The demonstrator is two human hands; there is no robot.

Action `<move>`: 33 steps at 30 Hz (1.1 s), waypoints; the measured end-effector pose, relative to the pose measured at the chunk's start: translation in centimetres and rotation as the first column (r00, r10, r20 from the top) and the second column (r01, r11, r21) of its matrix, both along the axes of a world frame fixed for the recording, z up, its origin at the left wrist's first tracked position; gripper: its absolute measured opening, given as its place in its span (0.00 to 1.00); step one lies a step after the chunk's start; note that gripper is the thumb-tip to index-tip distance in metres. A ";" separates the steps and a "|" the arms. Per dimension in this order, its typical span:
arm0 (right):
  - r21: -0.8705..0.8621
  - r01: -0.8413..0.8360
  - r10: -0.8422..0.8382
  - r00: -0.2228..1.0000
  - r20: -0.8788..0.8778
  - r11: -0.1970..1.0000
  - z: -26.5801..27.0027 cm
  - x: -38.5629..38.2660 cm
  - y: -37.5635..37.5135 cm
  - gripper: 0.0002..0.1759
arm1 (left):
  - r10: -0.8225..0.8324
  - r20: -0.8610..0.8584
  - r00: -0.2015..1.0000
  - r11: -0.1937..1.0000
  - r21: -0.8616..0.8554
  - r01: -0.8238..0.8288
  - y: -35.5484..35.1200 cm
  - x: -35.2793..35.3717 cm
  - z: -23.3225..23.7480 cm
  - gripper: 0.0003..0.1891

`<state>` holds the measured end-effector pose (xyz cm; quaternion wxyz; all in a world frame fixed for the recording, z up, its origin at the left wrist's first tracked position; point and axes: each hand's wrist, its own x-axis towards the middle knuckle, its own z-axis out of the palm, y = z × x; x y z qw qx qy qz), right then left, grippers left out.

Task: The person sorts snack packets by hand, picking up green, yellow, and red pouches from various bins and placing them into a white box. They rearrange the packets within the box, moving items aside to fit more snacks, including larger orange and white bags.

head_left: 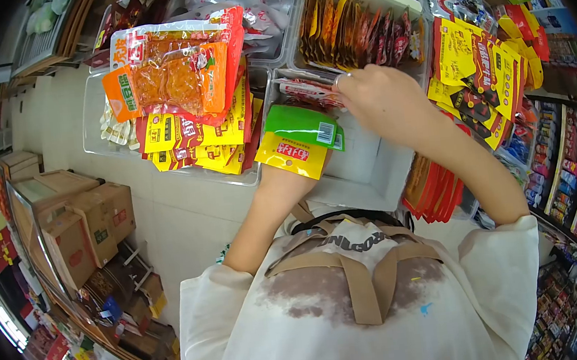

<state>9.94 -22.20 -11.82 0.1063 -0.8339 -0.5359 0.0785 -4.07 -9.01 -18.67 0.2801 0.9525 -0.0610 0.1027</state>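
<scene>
Two hands at a white bin (379, 184), packets in between

The white bin stands in front of the person, a bare stretch of its pale inside showing on the near side. A red-and-white packet (308, 93) lies at its far end. Beyond it, a clear box (296, 54) holds a tight row of thin packets (347, 32) standing on edge. To the left, a clear tub (97, 129) is piled with yellow-and-red packets (198, 143), an orange-and-red packet (177, 72) lying on top. Red packets (435, 190) stand in a row just right of the white bin.

The left forearm reaches forward, and the left hand (287, 180) goes under a yellow packet (291, 155) at the bin's left side; its fingers are hidden, so their grip cannot be told. The right arm bends in from the side, back of the right hand (379, 98) upward, a ring (342, 77) on one finger. Its fingers are curled narrow at the right end of the red-and-white packet; whether they pinch it is unclear.

A green packet (300, 122) overlaps the yellow one on the far side. Both have their long axes running left to right, right end slightly nearer the person, as does the red-and-white packet; the green one's barcode is at its right end.
</scene>
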 end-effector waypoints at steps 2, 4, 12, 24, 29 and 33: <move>0.073 0.005 -0.008 0.999 0.043 0.997 -0.8 0.7 0.2 0.07 | 0.016 -0.057 0.998 1.000 -0.026 -0.017 0.0 0.0 -0.1 0.15; 0.143 0.005 -0.017 0.996 0.084 0.990 -1.4 0.8 0.1 0.07 | 0.023 -0.035 0.999 0.999 -0.026 -0.024 -0.1 -0.1 -0.2 0.14; 0.172 -0.117 0.082 0.977 0.197 0.978 -2.1 -0.7 -0.4 0.07 | 0.016 -0.018 1.000 1.000 -0.015 -0.017 -0.2 -0.1 0.0 0.14; -0.071 0.043 -0.041 0.998 0.037 0.997 -2.4 -2.7 -0.5 0.15 | 0.004 -0.095 0.996 0.998 -0.064 -0.011 0.0 -0.4 -0.1 0.16; -0.070 0.061 -0.061 0.998 0.001 0.996 -2.7 -1.8 -0.2 0.08 | -0.001 -0.035 0.999 0.997 -0.071 -0.002 0.0 -0.4 -0.2 0.15; 0.010 0.091 -0.091 0.995 0.039 0.996 -1.6 -1.4 0.1 0.06 | -0.011 -0.014 1.000 0.998 -0.066 0.010 0.0 -0.5 -0.1 0.14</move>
